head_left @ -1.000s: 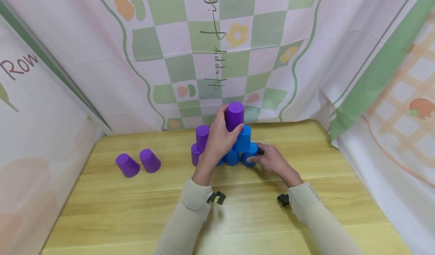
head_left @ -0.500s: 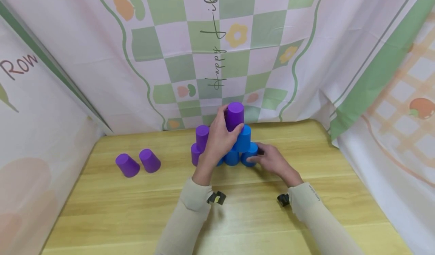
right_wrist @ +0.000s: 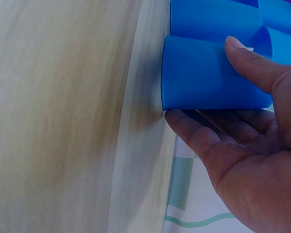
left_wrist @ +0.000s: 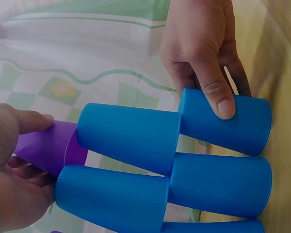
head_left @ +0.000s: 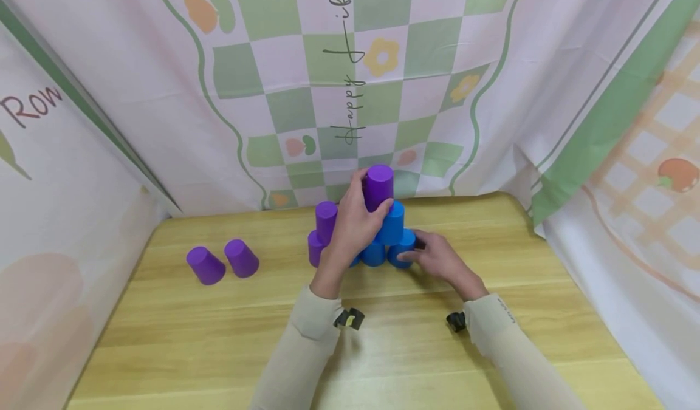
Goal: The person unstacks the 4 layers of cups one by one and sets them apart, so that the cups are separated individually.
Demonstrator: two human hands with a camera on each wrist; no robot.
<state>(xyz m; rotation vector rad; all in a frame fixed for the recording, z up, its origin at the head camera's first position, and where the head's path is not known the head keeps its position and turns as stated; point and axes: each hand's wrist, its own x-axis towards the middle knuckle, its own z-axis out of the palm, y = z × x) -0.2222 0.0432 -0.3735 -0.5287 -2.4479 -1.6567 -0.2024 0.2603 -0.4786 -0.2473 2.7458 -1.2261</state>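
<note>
Upside-down plastic cups form a tiered stack at the back of the wooden table. My left hand (head_left: 352, 228) grips a purple cup (head_left: 380, 185) at the top, its thumb along the near side. That purple cup (left_wrist: 70, 150) bridges two second-tier blue cups in the left wrist view, the right blue cup (left_wrist: 128, 136) and its neighbour (left_wrist: 111, 196). Down at table level, my right hand (head_left: 437, 255) holds the rightmost blue cup (right_wrist: 203, 73) between thumb and fingers. A purple cup (head_left: 325, 220) sits on another purple cup (head_left: 315, 249) at the stack's left, partly behind my left forearm.
Two more purple cups stand upside down to the left, one (head_left: 205, 266) slightly nearer than the other (head_left: 242, 258). A checked curtain (head_left: 279, 112) hangs directly behind the stack, and further cloth encloses both sides of the wooden table (head_left: 180, 349).
</note>
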